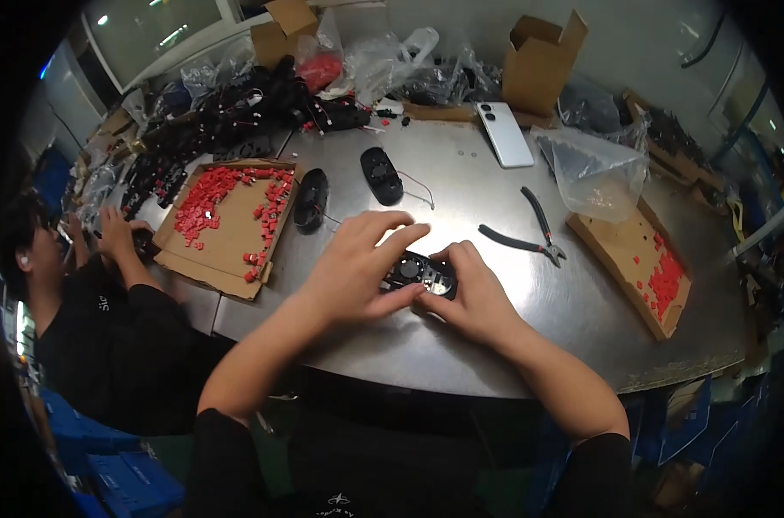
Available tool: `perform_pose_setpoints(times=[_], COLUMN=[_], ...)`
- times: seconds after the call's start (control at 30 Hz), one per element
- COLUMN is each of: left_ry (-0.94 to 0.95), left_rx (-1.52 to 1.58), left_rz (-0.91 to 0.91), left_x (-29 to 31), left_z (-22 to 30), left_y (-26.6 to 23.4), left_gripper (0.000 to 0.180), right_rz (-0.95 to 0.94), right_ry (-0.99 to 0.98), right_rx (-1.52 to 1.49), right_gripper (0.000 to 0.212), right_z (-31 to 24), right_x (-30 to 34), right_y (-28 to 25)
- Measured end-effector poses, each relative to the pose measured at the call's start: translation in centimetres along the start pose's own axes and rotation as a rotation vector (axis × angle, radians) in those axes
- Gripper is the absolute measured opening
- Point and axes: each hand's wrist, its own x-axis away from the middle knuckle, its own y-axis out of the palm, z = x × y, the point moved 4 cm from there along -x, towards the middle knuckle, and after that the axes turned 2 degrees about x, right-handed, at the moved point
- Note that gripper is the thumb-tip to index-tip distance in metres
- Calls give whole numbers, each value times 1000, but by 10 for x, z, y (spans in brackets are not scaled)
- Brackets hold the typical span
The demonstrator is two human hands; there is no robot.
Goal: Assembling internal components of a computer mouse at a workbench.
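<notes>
A black oblong speaker unit with a round cone is between my hands, just above the near part of the metal table. My right hand grips its right end, thumb on the near side and fingers on the far side. At its left end, my left hand curls around it, thumb along the near edge and index finger arched over the top. My left hand hides part of that end. Beyond my hands lie two more black speaker units, one at the left and one farther back, with thin wires.
A cardboard tray of red parts sits left; another stands right with a plastic bag over its far end. Pliers and a white phone lie between. Black wired parts pile up behind. A co-worker works at left.
</notes>
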Motion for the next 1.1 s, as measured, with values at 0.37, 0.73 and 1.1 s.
perform_pose_setpoints(times=[0.37, 0.73, 1.1], left_ry=[-122, -66, -100], left_rx=[323, 333, 378], left_rz=[-381, -392, -467], left_x=[8, 20, 20], left_z=[-48, -70, -63], left_y=[38, 51, 49], left_gripper=[52, 57, 57], right_rz=[-57, -160, -183], right_ry=[10, 117, -274], right_rx=[-14, -86, 86], right_gripper=[56, 51, 27], right_z=[-2, 5, -119], right_x=[-5, -7, -147], right_y=[-1, 8, 42])
